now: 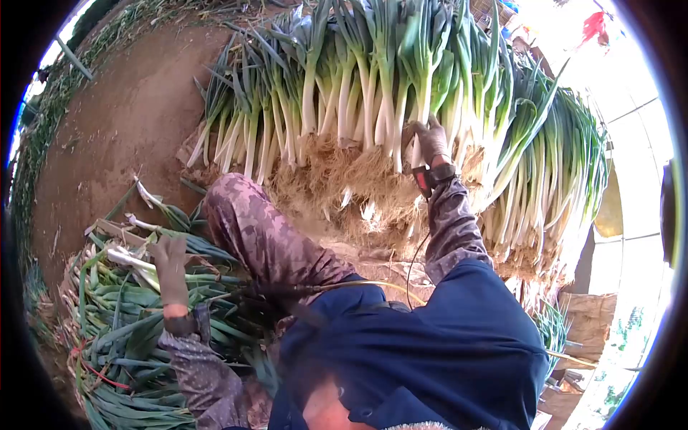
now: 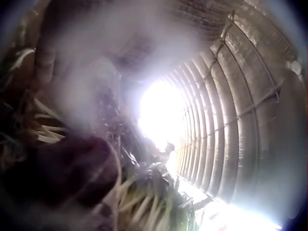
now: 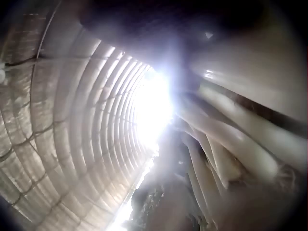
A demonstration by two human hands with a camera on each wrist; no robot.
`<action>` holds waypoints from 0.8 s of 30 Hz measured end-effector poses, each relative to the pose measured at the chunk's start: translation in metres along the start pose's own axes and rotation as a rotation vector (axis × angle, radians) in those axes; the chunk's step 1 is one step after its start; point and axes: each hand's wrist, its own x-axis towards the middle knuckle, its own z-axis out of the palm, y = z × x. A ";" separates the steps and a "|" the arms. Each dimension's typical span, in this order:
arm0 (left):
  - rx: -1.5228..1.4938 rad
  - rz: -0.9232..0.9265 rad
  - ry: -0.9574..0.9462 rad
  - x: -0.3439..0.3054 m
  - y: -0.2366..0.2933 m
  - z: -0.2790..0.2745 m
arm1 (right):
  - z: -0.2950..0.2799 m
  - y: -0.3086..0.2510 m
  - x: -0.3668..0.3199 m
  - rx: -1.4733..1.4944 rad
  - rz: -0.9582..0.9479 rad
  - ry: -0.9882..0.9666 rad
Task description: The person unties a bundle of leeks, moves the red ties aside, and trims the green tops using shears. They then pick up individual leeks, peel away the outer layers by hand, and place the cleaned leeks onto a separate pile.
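My gloved right hand grips the white shank of a leek at the front of an upright row of leeks. Its leaves point away from me, and its lower end shows beside my fingers. In the right wrist view, white leek shanks fill the right side, close to the camera. Over a loose pile of leeks at the left, my gloved left hand lies with its fingers extended. A white leek shank runs up to its side. Blur covers much of the left wrist view.
Shaggy roots of the row face me. More leeks stand bundled at the right. My camouflage-clad knee lies between row and pile. Bare soil stretches at the far left. A ribbed tunnel roof arches overhead.
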 end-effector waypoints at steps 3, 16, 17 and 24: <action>-0.003 0.000 -0.038 -0.036 -0.008 -0.014 | 0.017 0.036 0.019 -0.040 -0.189 0.067; 0.087 -0.116 0.361 -0.059 -0.145 -0.071 | 0.236 -0.201 -0.154 -0.262 -0.721 -0.727; 0.115 -0.123 0.379 -0.059 -0.144 -0.070 | 0.278 -0.206 -0.169 -0.186 -0.805 -0.932; 0.316 -0.032 0.567 -0.070 -0.130 -0.064 | 0.549 -0.160 -0.305 -0.425 -0.749 -1.544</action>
